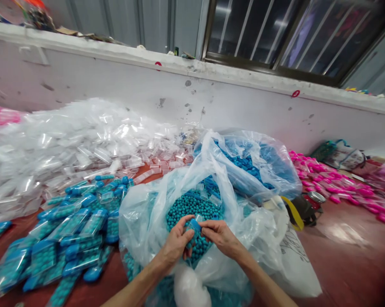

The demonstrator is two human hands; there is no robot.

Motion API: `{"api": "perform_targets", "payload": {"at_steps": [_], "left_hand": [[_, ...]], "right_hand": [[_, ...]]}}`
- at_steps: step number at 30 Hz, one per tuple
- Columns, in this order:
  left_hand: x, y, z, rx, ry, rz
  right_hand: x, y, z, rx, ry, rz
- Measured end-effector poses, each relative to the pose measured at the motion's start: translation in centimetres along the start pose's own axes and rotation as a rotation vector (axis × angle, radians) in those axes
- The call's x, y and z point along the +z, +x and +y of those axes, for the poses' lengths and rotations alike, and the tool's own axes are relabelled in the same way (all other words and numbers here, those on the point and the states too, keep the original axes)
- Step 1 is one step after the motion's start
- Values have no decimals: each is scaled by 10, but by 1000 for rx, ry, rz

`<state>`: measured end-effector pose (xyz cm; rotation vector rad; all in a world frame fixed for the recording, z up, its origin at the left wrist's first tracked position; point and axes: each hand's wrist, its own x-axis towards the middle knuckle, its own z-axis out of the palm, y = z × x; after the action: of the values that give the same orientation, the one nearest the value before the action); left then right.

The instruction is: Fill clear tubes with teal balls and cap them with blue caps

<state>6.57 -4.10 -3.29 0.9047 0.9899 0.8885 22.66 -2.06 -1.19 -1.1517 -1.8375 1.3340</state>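
Note:
Over the open plastic bag (147, 213) of small teal beads (187, 207), both hands meet at one small clear container with a blue cap (195, 225). My left hand (177, 241) is closed around its left side, fingers curled about the clear body. My right hand (222, 238) is closed too, its thumb and fingertips pinching the blue cap from the right. The fingers partly hide the container, so I cannot tell how full it is. A few empty clear containers (214, 199) lie on the beads just beyond.
Filled, blue-capped containers (75, 226) lie piled at left on the red table (348, 260). Behind them is a large heap of clear empty containers (67, 140). A bag of blue caps (243, 162) stands behind the beads; pink pieces (333, 179) spread at right, near a jar (315, 200).

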Motion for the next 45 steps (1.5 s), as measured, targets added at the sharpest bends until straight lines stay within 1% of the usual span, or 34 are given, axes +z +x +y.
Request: {"api": "perform_targets", "payload": {"at_steps": [3, 5, 7, 9, 12, 14, 16, 18, 20, 22, 24, 26, 28, 30, 32, 34, 36, 38, 40, 41, 43, 45], "left_hand": [[1, -1, 3, 13, 5, 8], [1, -1, 3, 43, 52, 32], [2, -2, 2, 76, 87, 38], [1, -4, 1, 65, 66, -4], [0, -7, -2, 21, 17, -101], [-1, -8, -1, 59, 48, -127], [0, -9, 1, 114, 107, -139], [3, -10, 3, 132, 133, -131], [5, -10, 3, 123, 131, -94], [6, -11, 3, 125, 148, -60], [4, -11, 4, 141, 191, -63], [-1, -11, 6, 135, 230, -107], [-5, -12, 10, 109, 264, -155], [-7, -12, 12, 101, 294, -175], [-6, -14, 14, 123, 313, -165], [-2, -16, 14, 149, 313, -145], [3, -19, 13, 175, 295, -99], [8, -21, 14, 189, 255, -49], [11, -23, 16, 174, 203, -16], [13, -23, 17, 172, 179, -4], [14, -23, 18, 193, 131, 9], [14, -23, 19, 233, 84, 5]], "right_hand": [[0, -3, 0, 33, 50, 3], [0, -6, -3, -16, -20, -13], [0, -9, -6, -86, -89, 7], [0, -11, -6, -70, -50, 17], [-3, -13, -5, 27, 67, -28], [-6, -14, -5, 32, 71, -67], [-6, -15, -7, 2, 47, -82], [-3, -18, -9, -49, -5, -57], [3, -22, -7, -97, -65, 8], [7, -26, -3, -106, -73, 60], [6, -29, 1, -89, -15, 56], [1, -27, 2, -63, 75, 19], [-5, -20, 2, 1, 188, 16], [-8, -12, 1, 74, 288, 73], [-6, -5, -2, 117, 326, 133], [0, -5, -7, 105, 254, 167], [7, -11, -15, 51, 87, 162], [13, -21, -23, 23, -84, 88], [19, -29, -27, 46, -219, 6], [23, -31, -27, 62, -279, -9], [32, -32, -22, 50, -397, 28], [42, -29, -15, -17, -483, 139]]}}
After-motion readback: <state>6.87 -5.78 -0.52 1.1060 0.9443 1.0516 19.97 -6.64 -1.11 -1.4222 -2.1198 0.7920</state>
